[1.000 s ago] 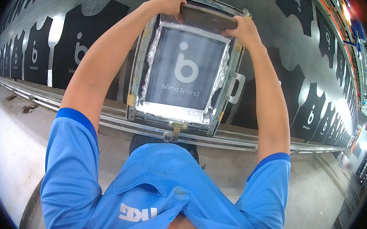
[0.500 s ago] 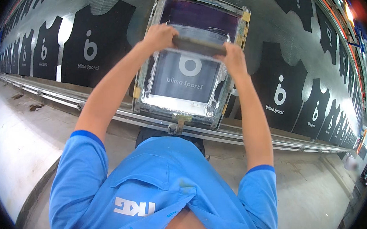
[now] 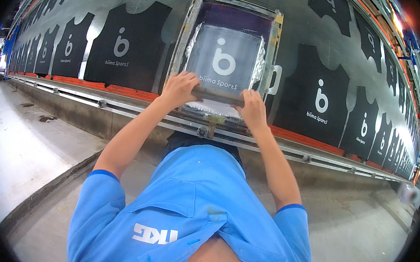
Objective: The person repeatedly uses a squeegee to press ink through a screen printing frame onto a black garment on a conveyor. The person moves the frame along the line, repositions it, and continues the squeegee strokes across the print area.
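Hands are gripping a squeegee: the left hand (image 3: 180,87) and the right hand (image 3: 252,109) are each clamping an end of the dark squeegee bar (image 3: 218,95), fingers wrapped over it so that pressure is spreading evenly across its width. The bar is lying across the near end of the mesh inside a metal-framed printing screen (image 3: 274,43), just below the white logo showing through it. The frame is sitting flat over a black shirt panel on the long printing table (image 3: 295,27), lined up so the design is landing squarely on the cloth beneath. Printed black shirts (image 3: 123,47) are lying in a row on both sides, and a metal rail (image 3: 124,106) is running along the table's near edge, apparently guiding the frame.
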Available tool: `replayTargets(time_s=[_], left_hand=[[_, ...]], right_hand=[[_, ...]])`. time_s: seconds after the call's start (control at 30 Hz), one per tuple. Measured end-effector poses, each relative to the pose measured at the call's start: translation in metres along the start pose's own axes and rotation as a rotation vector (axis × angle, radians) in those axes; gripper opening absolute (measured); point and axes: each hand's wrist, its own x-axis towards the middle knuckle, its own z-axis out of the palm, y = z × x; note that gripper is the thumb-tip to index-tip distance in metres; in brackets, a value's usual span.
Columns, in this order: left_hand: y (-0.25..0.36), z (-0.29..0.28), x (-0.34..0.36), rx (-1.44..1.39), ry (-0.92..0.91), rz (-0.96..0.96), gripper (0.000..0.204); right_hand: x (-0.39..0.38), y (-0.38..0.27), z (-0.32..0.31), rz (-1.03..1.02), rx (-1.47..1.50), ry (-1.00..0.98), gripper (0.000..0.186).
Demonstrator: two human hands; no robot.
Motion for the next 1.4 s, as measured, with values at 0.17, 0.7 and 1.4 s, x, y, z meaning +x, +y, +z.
replayTargets(time_s=[0.17,0.7,1.4], left_hand=[[-0.008,0.031,0.025,0.09,-0.186,-0.137,0.061],[-0.093,-0.008,0.228,-0.081,-0.423,-0.235,0.067],[-0.033,0.003,0.11,-0.054,-0.296,-0.174,0.034]], right_hand=[[0.031,0.015,0.003,0.104,0.053,-0.197,0.052],[0.115,0.116,-0.052,0.487,0.332,0.38,0.04],[0.097,0.159,-0.001,0.48,0.449,0.428,0.02]])
